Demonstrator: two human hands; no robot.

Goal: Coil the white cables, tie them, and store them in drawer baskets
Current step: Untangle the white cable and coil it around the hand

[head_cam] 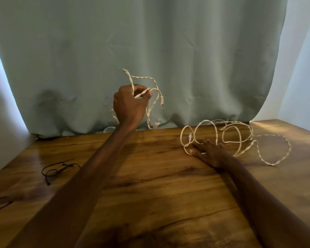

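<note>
Black ties (57, 170) lay on the desk (150, 194). R hand (207, 151), fingers spread flat, pressed a loose cable (231, 142) on the desk; L hand (131, 102) pinched a 2nd cable (155, 89) mid-air, curtain (150, 42) behind. Cables looked light, limp & springy, prob. best gripped near a plug end.
</note>
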